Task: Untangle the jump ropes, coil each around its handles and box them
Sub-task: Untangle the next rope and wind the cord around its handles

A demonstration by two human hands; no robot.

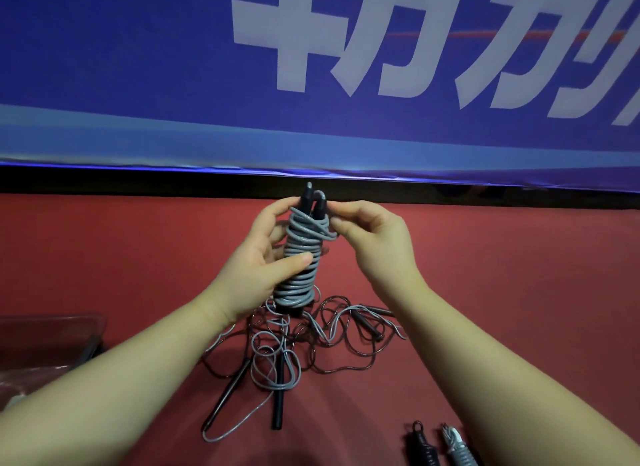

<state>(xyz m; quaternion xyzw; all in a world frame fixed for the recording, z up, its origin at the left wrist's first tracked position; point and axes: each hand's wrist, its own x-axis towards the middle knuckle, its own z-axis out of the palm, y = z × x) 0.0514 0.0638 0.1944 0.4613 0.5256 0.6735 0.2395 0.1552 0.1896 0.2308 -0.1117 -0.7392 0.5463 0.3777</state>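
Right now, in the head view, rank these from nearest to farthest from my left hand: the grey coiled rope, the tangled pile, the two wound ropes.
1. Grey coiled rope: gripped in the left hand.
2. Tangled pile: just below, on the red surface.
3. Two wound ropes: far off, at the lower right edge.

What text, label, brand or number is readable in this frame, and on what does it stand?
"キカカ": big white characters on the blue banner. The reading is uncertain because the frame cuts them off at the top and right.
Coiled rope: no text visible.
Loose ropes and their black handles: no text visible.
Clear container at left: nothing readable.
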